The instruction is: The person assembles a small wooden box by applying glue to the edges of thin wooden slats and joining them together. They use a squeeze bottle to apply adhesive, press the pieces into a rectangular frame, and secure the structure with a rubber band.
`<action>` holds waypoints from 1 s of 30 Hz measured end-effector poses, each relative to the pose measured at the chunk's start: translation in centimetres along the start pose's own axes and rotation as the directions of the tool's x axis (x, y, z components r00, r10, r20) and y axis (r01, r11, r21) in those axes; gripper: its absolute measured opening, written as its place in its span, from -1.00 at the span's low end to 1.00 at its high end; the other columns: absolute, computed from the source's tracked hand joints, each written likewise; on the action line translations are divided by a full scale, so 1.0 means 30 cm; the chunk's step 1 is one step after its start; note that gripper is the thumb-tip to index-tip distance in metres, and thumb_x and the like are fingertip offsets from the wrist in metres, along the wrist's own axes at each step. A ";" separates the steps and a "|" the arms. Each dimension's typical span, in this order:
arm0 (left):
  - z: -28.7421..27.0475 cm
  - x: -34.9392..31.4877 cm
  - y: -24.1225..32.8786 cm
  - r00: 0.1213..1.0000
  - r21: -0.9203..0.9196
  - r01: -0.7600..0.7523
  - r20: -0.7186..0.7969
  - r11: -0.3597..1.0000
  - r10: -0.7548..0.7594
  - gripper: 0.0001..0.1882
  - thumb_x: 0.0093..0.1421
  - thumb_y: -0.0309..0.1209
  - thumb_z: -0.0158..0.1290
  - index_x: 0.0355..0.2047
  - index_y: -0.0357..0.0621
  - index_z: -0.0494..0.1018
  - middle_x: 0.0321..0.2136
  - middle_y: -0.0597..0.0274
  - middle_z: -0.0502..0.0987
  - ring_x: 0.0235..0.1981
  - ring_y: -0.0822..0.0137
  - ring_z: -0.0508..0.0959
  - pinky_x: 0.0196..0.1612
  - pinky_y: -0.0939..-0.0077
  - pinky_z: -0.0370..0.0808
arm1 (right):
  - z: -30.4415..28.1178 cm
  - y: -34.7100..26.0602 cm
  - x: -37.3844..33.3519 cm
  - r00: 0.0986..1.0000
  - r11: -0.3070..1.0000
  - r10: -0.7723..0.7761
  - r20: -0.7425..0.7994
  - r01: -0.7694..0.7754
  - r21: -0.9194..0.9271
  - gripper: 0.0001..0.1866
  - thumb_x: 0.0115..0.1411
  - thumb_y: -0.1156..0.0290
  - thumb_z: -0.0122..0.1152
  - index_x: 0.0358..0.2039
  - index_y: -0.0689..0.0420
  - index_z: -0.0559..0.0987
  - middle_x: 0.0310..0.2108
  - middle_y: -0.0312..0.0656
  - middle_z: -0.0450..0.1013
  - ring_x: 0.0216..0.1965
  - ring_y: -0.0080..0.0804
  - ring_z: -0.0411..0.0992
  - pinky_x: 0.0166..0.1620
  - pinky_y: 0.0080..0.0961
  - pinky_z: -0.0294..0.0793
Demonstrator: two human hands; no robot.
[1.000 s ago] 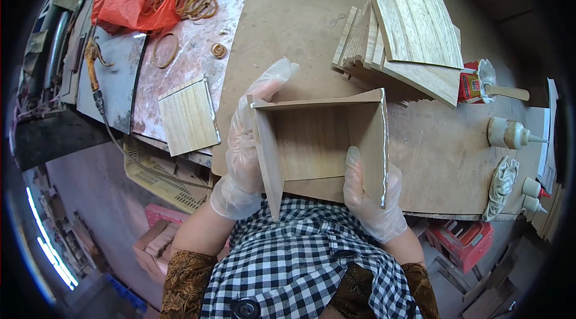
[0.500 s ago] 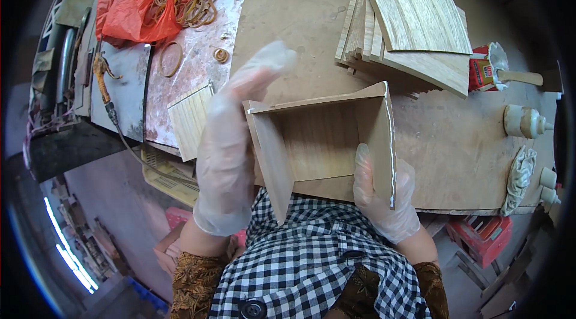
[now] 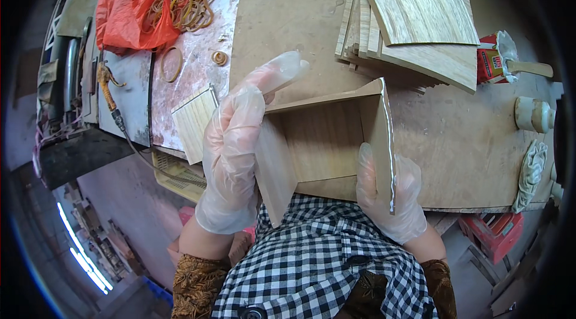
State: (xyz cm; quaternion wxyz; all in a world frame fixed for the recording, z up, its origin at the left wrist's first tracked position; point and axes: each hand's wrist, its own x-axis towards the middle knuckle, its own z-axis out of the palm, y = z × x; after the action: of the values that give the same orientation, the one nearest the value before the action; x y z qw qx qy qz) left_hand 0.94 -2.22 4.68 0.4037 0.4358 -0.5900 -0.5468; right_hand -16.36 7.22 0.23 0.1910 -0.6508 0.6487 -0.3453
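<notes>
An open wooden box (image 3: pixel 327 146) of thin panels is tilted in front of me, above my lap. A white line of glue (image 3: pixel 389 139) runs along the edge of its right panel. My right hand (image 3: pixel 396 193), in a clear plastic glove, grips that panel with the thumb inside and the fingers outside. My left hand (image 3: pixel 237 133), gloved too, is closed about the far left corner, covering the edge of the left panel. Its longest fingers reach past the corner; the contact itself is partly hidden.
A stack of wooden panels (image 3: pixel 420 13) lies at the far right, near a red container with a brush (image 3: pixel 501 61). Glue bottles (image 3: pixel 533 115) and a crumpled cloth (image 3: pixel 531 175) are at the right edge. Rubber bands (image 3: pixel 192 1) spill from a red bag (image 3: pixel 129 10). A panel (image 3: pixel 191 118) lies left.
My left hand has come in against the box's left corner, its fingers bending over the edge. The right hand keeps its hold, and the box has hardly moved.
</notes>
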 end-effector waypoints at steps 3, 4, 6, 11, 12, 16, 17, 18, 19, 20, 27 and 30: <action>0.010 0.008 0.015 0.998 0.024 0.060 0.000 0.998 -0.060 -0.43 0.38 -0.11 -0.36 0.14 -0.34 0.29 0.06 -0.05 0.44 0.14 0.18 0.38 0.23 0.30 0.19 | 0.003 0.000 -0.001 1.000 1.000 0.004 -0.005 -0.004 -0.007 -0.82 0.13 0.61 0.14 -0.60 0.21 0.43 -0.75 -0.10 0.25 -0.76 -0.14 0.30 -0.66 -0.32 0.23; 0.007 0.010 0.010 0.999 0.011 0.053 -0.001 0.999 -0.053 -0.43 0.38 -0.10 -0.35 0.14 -0.34 0.29 0.06 -0.05 0.44 0.14 0.19 0.38 0.22 0.31 0.19 | 0.005 0.001 0.000 1.000 1.000 0.005 -0.008 -0.005 -0.005 -0.82 0.13 0.61 0.14 -0.60 0.21 0.43 -0.75 -0.10 0.25 -0.76 -0.14 0.30 -0.66 -0.32 0.23; 0.004 0.009 0.001 0.999 -0.017 0.037 -0.001 0.999 -0.037 -0.42 0.38 -0.09 -0.35 0.14 -0.33 0.29 0.06 -0.05 0.43 0.14 0.19 0.38 0.22 0.31 0.20 | 0.008 0.002 0.003 1.000 1.000 0.002 -0.012 -0.002 0.000 -0.82 0.13 0.61 0.14 -0.60 0.20 0.43 -0.76 -0.10 0.25 -0.76 -0.15 0.30 -0.66 -0.33 0.24; -0.033 0.018 0.036 0.991 -0.016 0.083 0.102 0.996 -0.081 -0.55 0.40 -0.24 -0.21 0.13 -0.31 0.33 0.10 0.06 0.42 0.16 0.31 0.36 0.25 0.39 0.14 | 0.006 0.001 -0.003 1.000 1.000 -0.003 -0.013 0.002 -0.021 -0.84 0.13 0.61 0.14 -0.58 0.20 0.43 -0.75 -0.09 0.26 -0.75 -0.14 0.31 -0.66 -0.34 0.25; -0.035 0.019 0.034 0.990 -0.005 0.096 0.104 0.995 -0.095 -0.55 0.40 -0.24 -0.21 0.13 -0.31 0.33 0.09 0.07 0.43 0.15 0.32 0.36 0.25 0.40 0.15 | 0.007 0.000 -0.003 1.000 1.000 0.010 -0.013 -0.011 -0.017 -0.85 0.13 0.60 0.14 -0.57 0.21 0.44 -0.75 -0.09 0.27 -0.75 -0.14 0.31 -0.66 -0.34 0.25; -0.011 0.019 0.037 0.997 0.115 0.061 0.039 0.991 -0.066 -0.47 0.39 -0.14 -0.31 0.08 -0.36 0.36 0.04 -0.01 0.46 0.10 0.24 0.42 0.21 0.34 0.23 | 0.012 0.024 -0.005 0.999 0.999 -0.042 0.001 0.042 -0.020 -0.45 0.03 0.53 0.18 0.06 0.39 0.31 -0.61 -0.05 0.45 -0.79 -0.33 0.31 -0.66 -0.46 0.32; -0.011 0.018 0.033 0.998 0.097 0.058 0.034 0.994 -0.062 -0.47 0.39 -0.15 -0.30 0.08 -0.36 0.36 0.04 0.00 0.46 0.10 0.25 0.42 0.21 0.34 0.23 | 0.009 0.027 -0.007 0.999 0.999 -0.042 0.028 0.042 -0.007 -0.31 0.02 0.48 0.21 0.19 0.42 0.27 -0.59 -0.04 0.48 -0.79 -0.36 0.32 -0.65 -0.47 0.34; -0.010 0.016 0.034 0.998 0.074 0.052 0.024 0.996 -0.054 -0.48 0.39 -0.16 -0.30 0.09 -0.36 0.36 0.05 0.01 0.46 0.11 0.25 0.41 0.21 0.35 0.24 | -0.015 0.018 -0.001 0.996 1.000 -0.017 0.089 0.015 0.023 -0.27 0.05 0.42 0.24 0.22 0.39 0.24 -0.59 -0.03 0.48 -0.77 -0.34 0.34 -0.63 -0.45 0.37; -0.010 0.014 0.033 0.999 0.045 0.049 0.021 0.998 -0.050 -0.48 0.39 -0.16 -0.28 0.09 -0.35 0.36 0.05 0.01 0.46 0.11 0.25 0.41 0.21 0.35 0.23 | -0.030 0.012 0.001 0.992 0.999 -0.006 0.127 0.001 0.035 -0.23 0.06 0.35 0.27 0.24 0.37 0.20 -0.60 -0.03 0.48 -0.75 -0.31 0.37 -0.61 -0.43 0.38; -0.012 0.010 0.030 0.999 0.015 0.047 0.017 0.999 -0.047 -0.49 0.38 -0.16 -0.27 0.09 -0.35 0.36 0.05 0.02 0.46 0.12 0.26 0.40 0.22 0.35 0.22 | -0.043 0.005 0.003 0.987 0.999 0.007 0.163 -0.014 0.047 -0.18 0.07 0.29 0.30 0.26 0.35 0.17 -0.60 -0.03 0.48 -0.73 -0.29 0.39 -0.59 -0.41 0.40; -0.026 0.013 -0.012 0.998 -0.222 0.056 0.008 0.974 -0.055 -0.61 0.38 -0.30 -0.12 0.08 -0.33 0.38 0.01 0.16 0.49 0.06 0.45 0.41 0.19 0.54 0.23 | -0.069 -0.028 0.003 0.995 0.992 -0.094 0.014 0.093 0.085 -0.13 0.10 0.16 0.32 0.29 0.31 0.13 -0.66 -0.07 0.41 -0.68 -0.23 0.42 -0.55 -0.37 0.42; -0.032 0.012 -0.030 1.000 -0.199 -0.007 0.012 0.980 0.010 -0.62 0.38 -0.31 -0.12 0.07 -0.32 0.39 -0.05 0.23 0.51 -0.02 0.54 0.42 0.13 0.63 0.26 | -0.072 -0.060 -0.016 0.994 0.996 0.083 0.075 -0.084 0.016 -0.63 0.21 0.27 0.20 -0.13 0.30 0.42 -0.58 -0.06 0.48 -0.59 -0.20 0.49 -0.48 -0.36 0.46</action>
State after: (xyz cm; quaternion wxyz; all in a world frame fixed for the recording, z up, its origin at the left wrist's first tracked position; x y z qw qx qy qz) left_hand 1.82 -2.86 3.84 0.4439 0.3872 -0.5367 -0.6042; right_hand -16.55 8.27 2.89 0.2356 -0.6335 0.6644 -0.3190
